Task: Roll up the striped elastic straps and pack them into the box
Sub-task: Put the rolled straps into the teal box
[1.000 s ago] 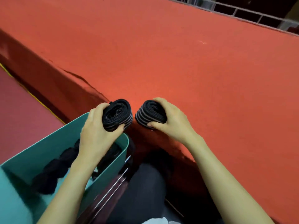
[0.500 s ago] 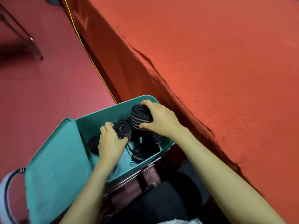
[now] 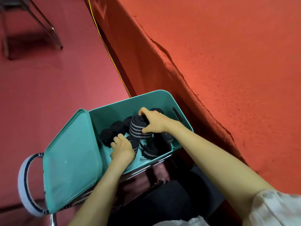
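**Box** point(image 3: 112, 111): teal plastic, open, standing on a chrome frame point(image 3: 143, 170) just beside the red-covered bench point(image 3: 228, 62). Its lid point(image 3: 70, 157) is swung open at its left side.

**Contents:** several dark rolled straps point(image 3: 106, 137) sit along the left wall. One loose strap point(image 3: 153, 149), unrolled, is heaped at the near right.

**Right hand** point(image 3: 154, 122): inside the box, fingers and thumb curled round a striped roll point(image 3: 138, 130), which stands on end above the others.

**Left hand** point(image 3: 122, 148): lower in the box, fingers curled over a second roll point(image 3: 134, 144) near the bottom.

**Floor** point(image 3: 48, 79): red.

**Sleeve** point(image 3: 276, 207): white, on the right arm.
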A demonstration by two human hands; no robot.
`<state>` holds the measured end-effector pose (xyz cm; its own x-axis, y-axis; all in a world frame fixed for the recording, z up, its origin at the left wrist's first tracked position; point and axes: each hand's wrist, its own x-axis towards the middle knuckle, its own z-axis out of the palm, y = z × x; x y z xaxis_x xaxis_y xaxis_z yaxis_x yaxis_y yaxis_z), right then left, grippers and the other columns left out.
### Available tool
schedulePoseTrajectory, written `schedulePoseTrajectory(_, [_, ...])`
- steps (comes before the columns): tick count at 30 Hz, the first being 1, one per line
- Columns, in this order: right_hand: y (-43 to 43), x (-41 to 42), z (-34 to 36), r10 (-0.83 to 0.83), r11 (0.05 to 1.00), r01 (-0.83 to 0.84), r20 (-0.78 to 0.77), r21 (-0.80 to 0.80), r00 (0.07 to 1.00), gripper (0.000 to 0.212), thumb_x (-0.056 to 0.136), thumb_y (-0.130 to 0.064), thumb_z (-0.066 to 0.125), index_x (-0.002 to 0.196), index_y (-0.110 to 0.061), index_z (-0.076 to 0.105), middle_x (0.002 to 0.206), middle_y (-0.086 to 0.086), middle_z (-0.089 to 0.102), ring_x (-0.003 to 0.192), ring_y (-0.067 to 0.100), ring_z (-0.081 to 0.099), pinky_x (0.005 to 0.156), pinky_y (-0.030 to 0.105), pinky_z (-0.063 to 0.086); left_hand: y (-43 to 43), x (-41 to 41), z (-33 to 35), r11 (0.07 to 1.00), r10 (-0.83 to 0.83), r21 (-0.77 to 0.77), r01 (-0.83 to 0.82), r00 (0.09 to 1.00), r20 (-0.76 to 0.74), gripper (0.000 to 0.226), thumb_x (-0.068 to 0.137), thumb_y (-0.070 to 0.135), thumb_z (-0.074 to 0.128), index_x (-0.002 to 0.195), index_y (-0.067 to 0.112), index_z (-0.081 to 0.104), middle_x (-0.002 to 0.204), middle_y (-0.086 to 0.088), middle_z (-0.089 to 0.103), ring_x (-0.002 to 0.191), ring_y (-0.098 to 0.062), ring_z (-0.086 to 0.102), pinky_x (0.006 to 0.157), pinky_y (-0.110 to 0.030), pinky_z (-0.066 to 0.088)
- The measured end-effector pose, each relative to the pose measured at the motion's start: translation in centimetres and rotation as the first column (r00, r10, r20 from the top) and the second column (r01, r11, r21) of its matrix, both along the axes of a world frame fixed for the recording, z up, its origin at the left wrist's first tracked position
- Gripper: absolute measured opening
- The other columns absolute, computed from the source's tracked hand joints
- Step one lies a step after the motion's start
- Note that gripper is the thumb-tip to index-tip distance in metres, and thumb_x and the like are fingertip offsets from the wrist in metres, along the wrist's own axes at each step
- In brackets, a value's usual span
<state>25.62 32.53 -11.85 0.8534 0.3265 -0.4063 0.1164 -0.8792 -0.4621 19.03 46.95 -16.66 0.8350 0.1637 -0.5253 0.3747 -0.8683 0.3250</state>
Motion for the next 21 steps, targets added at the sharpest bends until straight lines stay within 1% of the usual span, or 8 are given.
schedulePoseTrajectory(4, [0.1,0.2,-0.6,-0.003,0.998,0.003,0.006,0.058,1.000,0.049,0.075,-0.024,0.072,0.109,-0.020,0.036,0.094,0.009,0.061,0.082,0.030,0.058,0.076,0.045,0.049,0.1,-0.4,-0.2,1.000,0.000,0.018,0.000,1.000,-0.024,0.050,0.083,-0.001,0.056,0.124,0.006,0.028,0.134,-0.014,0.030,0.122,-0.031,0.033,0.082,-0.038,0.038])
schedulePoseTrajectory(6, [-0.1,0.4,-0.6,-0.035,0.993,0.035,-0.006,0.109,0.999,0.050,0.076,-0.025,0.074,0.109,-0.019,0.036,0.093,0.010,0.062,0.080,0.028,0.058,0.074,0.044,0.048,0.4,-0.4,-0.1,1.000,0.016,0.015,-0.016,1.000,-0.004,0.047,0.083,-0.001,0.054,0.122,0.006,0.029,0.133,-0.014,0.030,0.121,-0.032,0.033,0.080,-0.038,0.036])
schedulePoseTrajectory(9, [-0.3,0.4,-0.7,-0.100,0.985,0.099,0.000,0.140,0.995,0.051,0.077,-0.030,0.074,0.108,-0.017,0.036,0.089,0.007,0.059,0.080,0.026,0.055,0.071,0.042,0.045,0.7,-0.5,0.1,0.997,0.070,-0.025,-0.068,0.993,0.095,0.044,0.082,0.001,0.055,0.118,0.005,0.030,0.129,-0.015,0.032,0.119,-0.033,0.033,0.079,-0.042,0.038])
schedulePoseTrajectory(12, [-0.6,0.2,-1.0,-0.202,0.971,0.196,0.029,0.139,0.979,0.052,0.077,-0.033,0.072,0.111,-0.014,0.037,0.078,0.000,0.048,0.071,0.021,0.046,0.062,0.037,0.038,0.8,-0.9,0.4,0.986,0.147,-0.106,-0.126,0.964,0.221,0.045,0.079,0.002,0.060,0.115,0.006,0.033,0.125,-0.015,0.034,0.115,-0.032,0.034,0.074,-0.040,0.036])
schedulePoseTrajectory(14, [-0.9,0.1,-1.3,-0.237,0.963,0.232,0.018,0.138,0.971,0.053,0.076,-0.035,0.072,0.109,-0.015,0.036,0.083,0.001,0.052,0.075,0.023,0.050,0.066,0.039,0.041,0.8,-1.0,0.6,0.970,0.207,-0.180,-0.161,0.938,0.278,0.048,0.078,0.005,0.064,0.115,0.007,0.033,0.126,-0.014,0.035,0.115,-0.031,0.034,0.073,-0.038,0.034])
schedulePoseTrajectory(16, [-1.3,-0.1,-1.6,-0.208,0.967,0.211,-0.032,0.141,0.978,0.053,0.074,-0.034,0.074,0.106,-0.015,0.037,0.088,0.005,0.056,0.079,0.025,0.052,0.069,0.039,0.043,0.7,-1.0,0.8,0.952,0.262,-0.242,-0.187,0.907,0.329,0.052,0.078,0.007,0.068,0.117,0.007,0.034,0.127,-0.013,0.035,0.117,-0.030,0.033,0.075,-0.038,0.034])
schedulePoseTrajectory(18, [-1.5,-0.3,-1.7,-0.151,0.978,0.158,-0.064,0.138,0.987,0.053,0.074,-0.032,0.076,0.106,-0.015,0.038,0.085,0.003,0.054,0.077,0.023,0.048,0.063,0.034,0.038,0.7,-1.0,1.0,0.946,0.284,-0.266,-0.187,0.874,0.394,0.053,0.076,0.006,0.069,0.117,0.006,0.035,0.126,-0.014,0.035,0.117,-0.030,0.033,0.079,-0.043,0.039])
schedulePoseTrajectory(21, [-1.3,-0.4,-1.5,-0.095,0.985,0.104,-0.071,0.141,0.993,0.054,0.073,-0.031,0.077,0.106,-0.015,0.039,0.096,0.007,0.058,0.079,0.023,0.049,0.066,0.034,0.037,0.9,-1.1,1.1,0.940,0.310,-0.276,-0.201,0.839,0.447,0.055,0.075,0.004,0.071,0.117,0.005,0.036,0.126,-0.015,0.035,0.117,-0.031,0.032,0.085,-0.048,0.041])
